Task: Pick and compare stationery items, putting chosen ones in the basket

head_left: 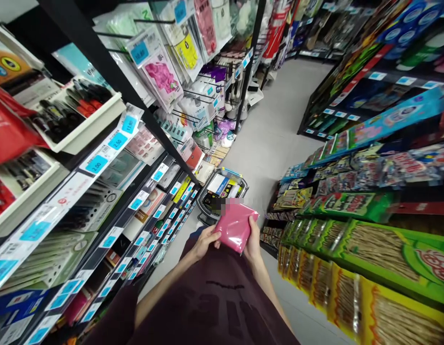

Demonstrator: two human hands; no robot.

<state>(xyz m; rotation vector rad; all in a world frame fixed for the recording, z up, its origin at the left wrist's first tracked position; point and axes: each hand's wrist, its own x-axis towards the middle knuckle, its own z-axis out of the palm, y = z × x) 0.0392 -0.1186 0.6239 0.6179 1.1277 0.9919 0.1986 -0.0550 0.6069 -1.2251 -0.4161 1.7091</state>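
Observation:
Between my two hands is a pink package (234, 227) in shiny clear wrap, held in front of my body. My left hand (205, 242) grips its left side, thumb on top. On its right edge my right hand (253, 238) is closed, with the thumb over the front face. Part of the package's upper left is blurred out. Just beyond it, on the floor, stands a dark shopping basket (204, 207) with several goods inside, among them a blue and white box (219, 184).
Shelves with blue price tags (96, 164), pen trays (88, 122) and notebooks line the left. Bagged gloves (164, 76) hang on hooks above. To the right, green snack packets (380, 244) and yellow packets (346, 297) jut into the aisle. Grey floor (272, 115) runs ahead between racks.

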